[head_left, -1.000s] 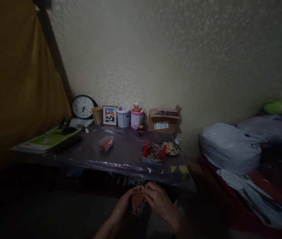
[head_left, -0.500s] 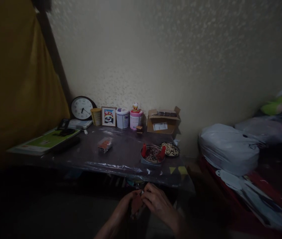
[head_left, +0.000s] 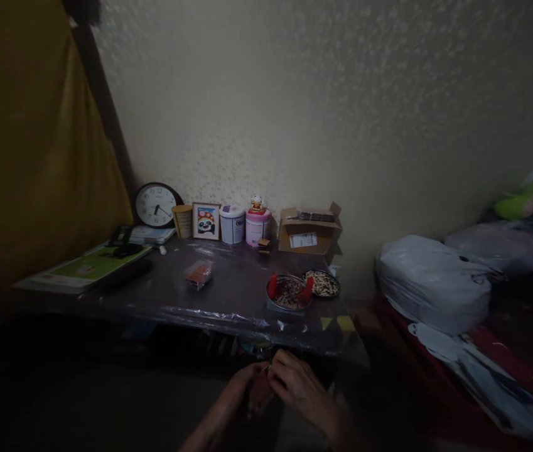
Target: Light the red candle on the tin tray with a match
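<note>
Your left hand [head_left: 240,392] and right hand [head_left: 297,386] meet low in the frame, just in front of the dark table covered w/ clear plastic sheet [head_left: 228,292], both pinched on a small flat reddish-brown piece [head_left: 260,394] held between them. Left fingers curl round its left edge, right fingers fold over the top right; it's too dark to tell the exact grip or what the piece is made of. On the table, nearest your hands, a round metal dish w/ dark speckled contents [head_left: 289,292] holds two small red upright pieces, and a second round dish of pale sticks [head_left: 323,283] sits touching it on the right. A small orange packet in clear wrap [head_left: 199,274] lies mid-table. Along the wall: round black-rimmed clock [head_left: 156,204], framed panda picture [head_left: 206,220], white tin [head_left: 231,224], pink tin w/ a small figurine on top [head_left: 257,226], open cardboard box [head_left: 307,229]. Green-and-white booklet [head_left: 85,267] lies at far left. A grey plastic-wrapped bundle [head_left: 430,279] sits right of the table.
</note>
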A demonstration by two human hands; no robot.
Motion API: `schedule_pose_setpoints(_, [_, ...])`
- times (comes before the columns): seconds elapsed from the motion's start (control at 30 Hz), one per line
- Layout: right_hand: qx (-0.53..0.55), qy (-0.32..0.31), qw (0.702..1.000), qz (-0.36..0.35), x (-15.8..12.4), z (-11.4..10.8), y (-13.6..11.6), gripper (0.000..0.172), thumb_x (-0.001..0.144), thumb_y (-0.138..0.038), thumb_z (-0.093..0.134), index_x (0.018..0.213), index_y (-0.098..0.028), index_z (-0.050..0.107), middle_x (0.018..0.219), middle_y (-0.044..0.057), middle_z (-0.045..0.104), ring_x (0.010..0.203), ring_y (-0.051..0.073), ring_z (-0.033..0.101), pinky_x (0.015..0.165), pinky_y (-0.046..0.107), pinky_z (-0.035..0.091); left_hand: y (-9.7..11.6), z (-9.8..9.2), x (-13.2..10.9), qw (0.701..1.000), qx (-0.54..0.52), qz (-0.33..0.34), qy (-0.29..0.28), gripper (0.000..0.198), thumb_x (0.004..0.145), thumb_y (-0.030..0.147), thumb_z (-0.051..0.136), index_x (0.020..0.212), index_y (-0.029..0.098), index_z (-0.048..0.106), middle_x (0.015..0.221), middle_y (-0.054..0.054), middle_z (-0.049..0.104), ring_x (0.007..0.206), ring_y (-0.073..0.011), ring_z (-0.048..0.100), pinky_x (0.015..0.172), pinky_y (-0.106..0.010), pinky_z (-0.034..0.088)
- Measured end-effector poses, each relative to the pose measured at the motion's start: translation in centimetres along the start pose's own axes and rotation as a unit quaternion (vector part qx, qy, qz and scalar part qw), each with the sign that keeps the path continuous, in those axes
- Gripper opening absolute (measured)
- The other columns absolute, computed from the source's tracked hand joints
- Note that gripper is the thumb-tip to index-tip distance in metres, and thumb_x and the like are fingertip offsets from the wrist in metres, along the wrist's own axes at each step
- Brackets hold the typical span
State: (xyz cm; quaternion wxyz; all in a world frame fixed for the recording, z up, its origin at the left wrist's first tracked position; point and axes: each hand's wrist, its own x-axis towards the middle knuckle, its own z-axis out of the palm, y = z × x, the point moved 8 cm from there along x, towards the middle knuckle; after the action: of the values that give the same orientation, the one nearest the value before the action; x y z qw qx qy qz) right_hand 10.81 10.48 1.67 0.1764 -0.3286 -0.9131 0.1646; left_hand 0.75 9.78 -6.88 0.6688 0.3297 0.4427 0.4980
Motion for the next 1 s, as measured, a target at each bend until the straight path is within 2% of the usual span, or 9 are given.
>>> schedule_pose_setpoints(0.17, [0.003, 0.000, 1.000, 0.030, 0.1, -0.2, 0.2, 0.007, 0.083, -0.014, 0.047, 0.081, -0.020, 0.051, 0.088, 0.001, 0.055, 0.084, 0.014, 0.054, 0.074, 0.024, 0.040, -0.7, -0.8, 1.5, 1.000, -0.010, 0.014, 0.006, 0.037, 0.058, 0.037, 0.062, 0.087, 0.015, 0.069, 0.084, -0.007, 0.070, 0.075, -0.0218, 0.060, 0.060, -0.027, 0.042])
schedule_pose_setpoints(0.27, [0.028, 0.022, 0.998, 0.058, 0.2, -0.4, 1.1, 0.011, 0.079, -0.011, 0.045, 0.077, -0.019, 0.052, 0.082, 0.001, 0.056, 0.078, 0.014, 0.054, 0.071, 0.025, 0.040, -0.1, -0.6, 1.1, 1.000, -0.015, 0.021, 0.005, 0.042, 0.061, 0.038, 0.060, 0.095, 0.014, 0.067, 0.086, -0.008, 0.070, 0.066, -0.0186, 0.059, 0.053, -0.025, 0.039])
schedule_pose_setpoints(0.33, [0.083, 0.062, 0.990, 0.090, 0.4, -0.9, 2.2, 0.011, 0.078, -0.013, 0.044, 0.079, -0.019, 0.053, 0.078, 0.001, 0.057, 0.074, 0.014, 0.055, 0.069, 0.025, 0.041, 0.6, -0.3, 0.3, 0.999, -0.034, 0.013, 0.005, 0.047, 0.066, 0.037, 0.056, 0.106, 0.013, 0.062, 0.080, -0.009, 0.069, 0.054, -0.0148, 0.055, 0.048, -0.023, 0.036])
schedule_pose_setpoints(0.4, [0.171, 0.118, 0.970, 0.130, 0.5, -1.5, 3.7, 0.014, 0.079, -0.018, 0.045, 0.088, -0.019, 0.055, 0.078, 0.002, 0.058, 0.074, 0.014, 0.056, 0.069, 0.026, 0.043, 1.3, 0.1, -0.7, 0.997, -0.078, -0.012, 0.010, 0.053, 0.072, 0.035, 0.049, 0.119, 0.011, 0.054, 0.073, -0.009, 0.069, 0.046, -0.0121, 0.051, 0.044, -0.022, 0.033])
schedule_pose_setpoints(0.47, [0.268, 0.159, 0.937, 0.160, 0.5, -1.8, 4.9, 0.021, 0.078, -0.026, 0.048, 0.095, -0.018, 0.057, 0.080, 0.003, 0.059, 0.075, 0.015, 0.056, 0.069, 0.027, 0.045, 2.1, 0.6, -1.5, 0.991, -0.128, -0.025, 0.007, 0.057, 0.075, 0.030, 0.044, 0.129, 0.011, 0.044, 0.075, -0.011, 0.069, 0.049, -0.0124, 0.053, 0.045, -0.021, 0.033])
schedule_pose_setpoints(0.57, [0.402, 0.170, 0.877, 0.200, 0.6, -1.4, 6.0, 0.025, 0.071, -0.038, 0.058, 0.086, -0.017, 0.060, 0.077, 0.002, 0.058, 0.068, 0.015, 0.055, 0.063, 0.027, 0.045, 3.2, 1.3, -2.1, 0.986, -0.167, -0.013, -0.012, 0.061, 0.075, 0.026, 0.043, 0.134, 0.009, 0.036, 0.079, -0.013, 0.068, 0.049, -0.0122, 0.053, 0.044, -0.021, 0.033])
schedule_pose_setpoints(0.67, [0.488, 0.162, 0.824, 0.238, 0.4, -0.8, 6.2, 0.026, 0.063, -0.038, 0.068, 0.076, -0.017, 0.060, 0.074, 0.000, 0.058, 0.061, 0.012, 0.052, 0.060, 0.025, 0.045, 3.7, 1.7, -2.1, 0.984, -0.177, 0.001, -0.029, 0.065, 0.075, 0.026, 0.043, 0.136, 0.007, 0.032, 0.079, -0.014, 0.068, 0.043, -0.0110, 0.049, 0.041, -0.021, 0.030])
schedule_pose_setpoints(0.83, [0.543, 0.147, 0.789, 0.247, 0.2, -0.5, 5.4, 0.022, 0.065, -0.034, 0.068, 0.075, -0.016, 0.061, 0.069, -0.001, 0.056, 0.060, 0.010, 0.052, 0.061, 0.023, 0.044, 4.0, 2.1, -2.4, 0.978, -0.202, -0.003, -0.042, 0.066, 0.074, 0.024, 0.041, 0.136, 0.005, 0.028, 0.075, -0.014, 0.067, 0.043, -0.0115, 0.049, 0.041, -0.021, 0.031])
schedule_pose_setpoints(1.0, [0.582, 0.142, 0.765, 0.237, 0.0, -0.4, 5.0, 0.017, 0.071, -0.031, 0.066, 0.076, -0.015, 0.060, 0.072, -0.001, 0.054, 0.062, 0.009, 0.051, 0.063, 0.022, 0.043, 4.3, 2.3, -2.6, 0.975, -0.219, -0.002, -0.047, 0.058, 0.077, 0.025, 0.041, 0.131, 0.007, 0.035, 0.075, -0.012, 0.066, 0.044, -0.0110, 0.049, 0.042, -0.021, 0.032])
